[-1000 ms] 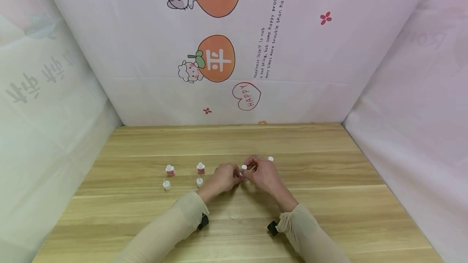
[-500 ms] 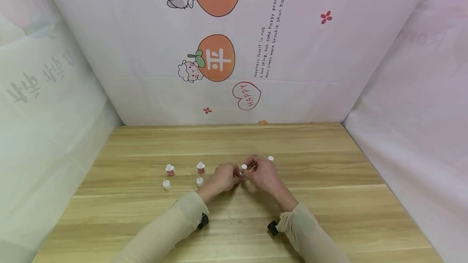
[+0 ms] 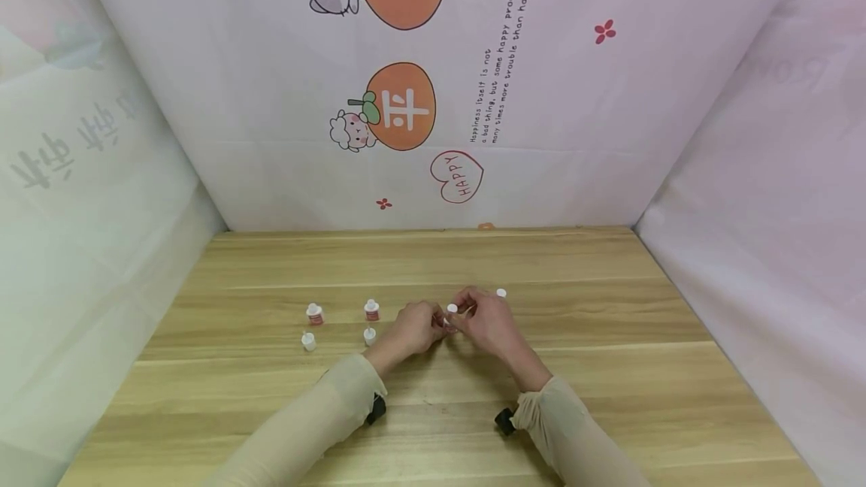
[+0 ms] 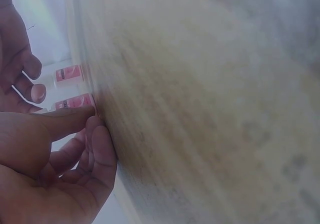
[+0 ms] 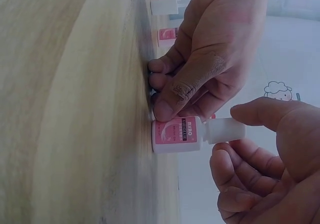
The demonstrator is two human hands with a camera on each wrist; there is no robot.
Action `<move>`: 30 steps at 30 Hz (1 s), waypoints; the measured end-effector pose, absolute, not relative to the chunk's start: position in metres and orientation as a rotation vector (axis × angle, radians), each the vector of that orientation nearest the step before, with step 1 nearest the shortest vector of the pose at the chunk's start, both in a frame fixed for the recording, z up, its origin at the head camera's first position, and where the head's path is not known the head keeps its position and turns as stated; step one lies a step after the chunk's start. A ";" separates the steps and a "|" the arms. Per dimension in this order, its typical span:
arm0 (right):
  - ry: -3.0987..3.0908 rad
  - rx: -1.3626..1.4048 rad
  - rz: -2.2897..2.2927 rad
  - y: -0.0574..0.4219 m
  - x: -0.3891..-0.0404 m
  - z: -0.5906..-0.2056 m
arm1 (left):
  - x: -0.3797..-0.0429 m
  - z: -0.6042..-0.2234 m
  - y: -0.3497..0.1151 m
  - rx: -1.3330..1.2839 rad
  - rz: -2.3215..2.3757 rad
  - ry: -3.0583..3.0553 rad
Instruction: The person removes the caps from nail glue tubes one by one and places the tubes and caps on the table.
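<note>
Gripping low with the left hand (image 3: 416, 325), thumb against the pink label, and pinching the cap (image 5: 226, 130) between thumb and fingers of the right hand (image 3: 490, 320): both busy on one bottle (image 5: 177, 135)! Standing upright near the middle of the worktop (image 3: 609, 397), closer to the back edge than the front, cap sitting on the neck.

Across toward the left edge now: passing the middle bottle (image 3: 371, 311) to the left bottle (image 3: 315, 314), both uncapped. Just in front of each, toward the front edge: the middle cap (image 3: 369, 337) and the left cap (image 3: 308, 341), stems up.

Swinging toward the right edge: just the white top of the right bottle (image 3: 501, 294), blocked lower down by the right hand. Coming in over the front edge: two sleeves (image 3: 325, 404), with black blocks (image 3: 375, 410) at the wrists. Beyond the back edge: a printed sheet (image 3: 555, 134).

Over to the right wrist view: showing the label and neck plainly, both largely masked by fingers from the head. And in the left wrist view: revealing the right bottle's pink label, hidden from above.
</note>
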State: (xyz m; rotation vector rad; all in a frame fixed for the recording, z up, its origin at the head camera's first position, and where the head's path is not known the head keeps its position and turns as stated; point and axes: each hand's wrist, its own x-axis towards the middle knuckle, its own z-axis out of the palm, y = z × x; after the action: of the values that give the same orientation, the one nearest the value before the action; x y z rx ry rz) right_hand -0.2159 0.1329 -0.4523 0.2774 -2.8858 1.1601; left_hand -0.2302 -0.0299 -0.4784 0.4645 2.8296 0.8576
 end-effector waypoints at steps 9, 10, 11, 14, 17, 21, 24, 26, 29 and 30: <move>-2.883 0.283 1.164 0.133 -0.216 -0.452 | -0.230 -0.477 -0.030 0.460 0.861 2.820; -2.887 0.278 1.160 0.133 -0.216 -0.452 | -0.230 -0.477 -0.030 0.463 0.858 2.821; -2.890 0.273 1.156 0.133 -0.216 -0.452 | -0.230 -0.477 -0.030 0.467 0.858 2.822; -2.888 0.273 1.149 0.133 -0.216 -0.452 | -0.230 -0.478 -0.030 0.469 0.854 2.823; -2.878 0.286 1.153 0.133 -0.215 -0.451 | -0.230 -0.477 -0.030 0.460 0.862 2.812; -2.874 0.295 1.161 0.133 -0.214 -0.450 | -0.230 -0.477 -0.030 0.460 0.860 2.812; -2.874 0.286 1.171 0.132 -0.214 -0.450 | -0.230 -0.477 -0.030 0.470 0.858 2.827; -2.872 0.285 1.169 0.133 -0.214 -0.451 | -0.230 -0.477 -0.030 0.473 0.860 2.832; -2.859 0.300 1.160 0.133 -0.214 -0.451 | -0.230 -0.478 -0.030 0.467 0.863 2.828; -2.854 0.308 1.153 0.133 -0.214 -0.451 | -0.230 -0.478 -0.030 0.460 0.865 2.823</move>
State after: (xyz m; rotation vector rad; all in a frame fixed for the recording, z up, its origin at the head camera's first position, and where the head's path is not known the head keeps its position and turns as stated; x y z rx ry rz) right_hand -0.2143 0.1331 -0.4508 0.3085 -2.8537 1.1529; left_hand -0.2300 -0.0304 -0.4777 0.4595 2.8230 0.8645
